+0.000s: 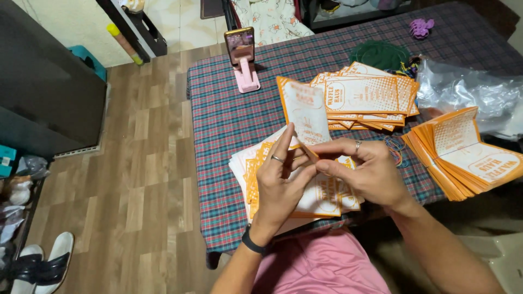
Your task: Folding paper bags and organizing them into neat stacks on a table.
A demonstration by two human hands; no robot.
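Both my hands hold one orange-and-white paper bag point(306, 111) by its near edge, over a flat pile of the same bags point(327, 198) at the table's front. My left hand point(280, 182), with a ring and a dark wristband, pinches the edge from the left with the forefinger raised. My right hand point(366, 171), also ringed, pinches it from the right. The bag stands tilted up away from me.
A plaid-covered table point(229, 109) carries a fanned stack of bags point(366, 98) at the back, a folded stack point(463, 155) on the right, clear plastic wrap point(474, 92), a green cloth point(381, 54) and a phone on a pink stand point(242, 54). Wooden floor lies to the left.
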